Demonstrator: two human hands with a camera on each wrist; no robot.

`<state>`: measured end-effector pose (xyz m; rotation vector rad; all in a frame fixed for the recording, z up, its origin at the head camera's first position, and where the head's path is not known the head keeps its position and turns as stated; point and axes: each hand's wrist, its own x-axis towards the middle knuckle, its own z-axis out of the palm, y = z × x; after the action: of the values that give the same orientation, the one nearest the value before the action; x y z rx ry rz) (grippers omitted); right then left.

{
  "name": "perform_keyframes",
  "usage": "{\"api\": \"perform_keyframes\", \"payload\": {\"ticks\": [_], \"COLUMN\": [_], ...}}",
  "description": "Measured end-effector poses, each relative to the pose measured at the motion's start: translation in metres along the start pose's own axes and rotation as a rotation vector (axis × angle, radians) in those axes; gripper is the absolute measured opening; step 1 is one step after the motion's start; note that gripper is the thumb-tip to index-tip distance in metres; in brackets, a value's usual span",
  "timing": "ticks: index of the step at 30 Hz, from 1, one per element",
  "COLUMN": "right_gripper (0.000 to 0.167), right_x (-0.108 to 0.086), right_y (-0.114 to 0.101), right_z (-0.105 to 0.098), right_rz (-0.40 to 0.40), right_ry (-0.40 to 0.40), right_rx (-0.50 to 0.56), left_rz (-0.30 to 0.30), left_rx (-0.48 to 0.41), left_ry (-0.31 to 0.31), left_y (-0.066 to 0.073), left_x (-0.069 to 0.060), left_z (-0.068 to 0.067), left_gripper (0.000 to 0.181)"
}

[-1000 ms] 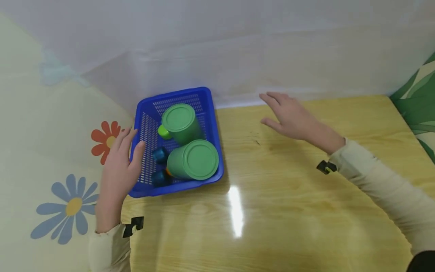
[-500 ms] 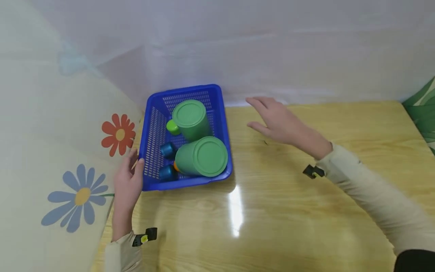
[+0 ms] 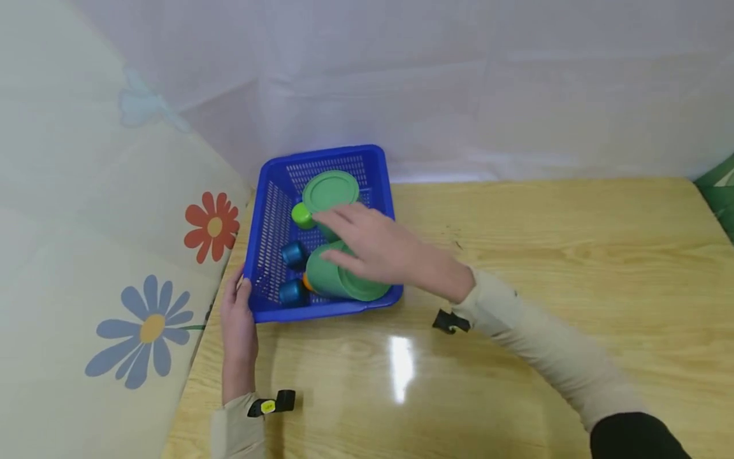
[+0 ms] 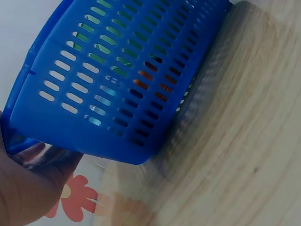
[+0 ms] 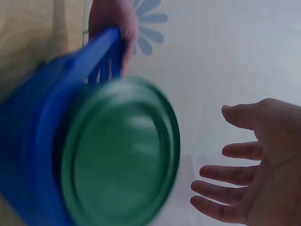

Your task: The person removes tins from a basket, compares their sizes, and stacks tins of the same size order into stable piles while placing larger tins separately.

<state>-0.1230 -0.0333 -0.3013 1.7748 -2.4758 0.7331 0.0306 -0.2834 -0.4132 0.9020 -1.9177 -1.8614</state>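
A blue plastic basket (image 3: 312, 313) with slotted walls stands on the table. Its left rim is held by my left hand (image 3: 237, 331), the fingers tucked about the edge in the left wrist view. Inside, a large green canister (image 3: 331, 189) stands at the back, and a second green canister (image 3: 328, 274) leans toward the right front. My right hand (image 3: 378, 247) hovers over them, fingers spread and nothing in it. Beside the canisters sit a lime-green rounded piece (image 3: 302, 215), two small blue cylinders (image 3: 293, 293) and a bit of orange (image 3: 307, 281).
The wood-grain table (image 3: 545, 255) extends right of the basket. A pale cloth wall (image 3: 430, 95) rises behind it, and a flower-printed wall (image 3: 151, 328) borders the left side.
My right hand has moved left from over the table to above the canisters. My left hand has come down and taken hold of the basket's left rim.
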Motion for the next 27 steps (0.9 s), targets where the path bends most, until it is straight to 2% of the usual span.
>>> {"api": "perform_keyframes", "payload": {"ticks": [4,8,13,17,22,27], "right_gripper": [0.056,0.051,0.043,0.04,0.036,0.034], "right_x": [0.021,0.04,0.054,0.059,0.067,0.075], "right_y": [-0.029,-0.051,-0.067,-0.072,-0.068,-0.061], "right_z": [0.022,0.053,0.092,0.111,0.126,0.133], "right_rz": [-0.019,-0.021,0.009,0.041,0.097,0.152], "right_ry": [-0.062,-0.102,-0.112,-0.101,-0.108,-0.147], "right_rx": [0.018,0.033,-0.057,-0.116,-0.074,-0.044], "left_rz": [0.027,0.049,0.073,0.095,0.108,0.11], "left_rx": [-0.064,-0.146,-0.197,-0.181,-0.177,-0.177], "left_ry": [0.0,0.016,0.018,0.018,0.024,0.025], "left_y": [-0.003,-0.005,-0.008,-0.008,-0.007,-0.007], "left_x": [-0.002,-0.003,-0.003,-0.001,0.001,0.003], "left_z": [-0.003,-0.005,-0.003,0.0,0.002,0.003], "left_gripper": [0.051,0.048,0.046,0.047,0.047,0.046]}}
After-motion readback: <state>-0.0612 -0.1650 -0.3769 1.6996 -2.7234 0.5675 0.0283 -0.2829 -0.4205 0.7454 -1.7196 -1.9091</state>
